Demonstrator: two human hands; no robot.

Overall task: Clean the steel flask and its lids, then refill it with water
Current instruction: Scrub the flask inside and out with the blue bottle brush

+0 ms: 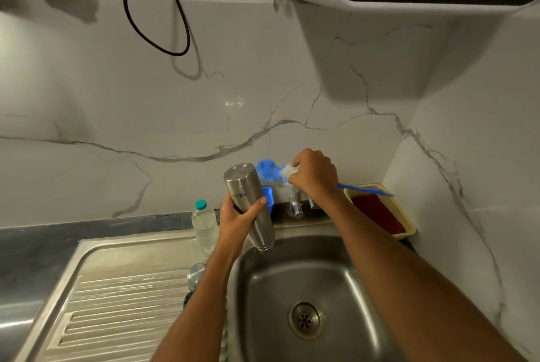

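Over the back rim of the sink (362, 247), a person's left hand (237, 220) grips the steel flask (250, 201) upside down, mouth just above the basin, apparently so it drains. The right hand (314, 172) clutches a blue bottle brush (269, 170) beside the flask's raised base, over the tap (295, 206), seemingly just clear of it. A steel lid (195, 273) waits on the drainboard's inner edge, near a plastic water bottle (204, 224).

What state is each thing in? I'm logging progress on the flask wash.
steel flask: upside down over the sink, uncapped.
left hand: grips the flask.
right hand: holds the blue bottle brush.
plastic bottle: upright, capped.
steel lid: off, on the drainboard.
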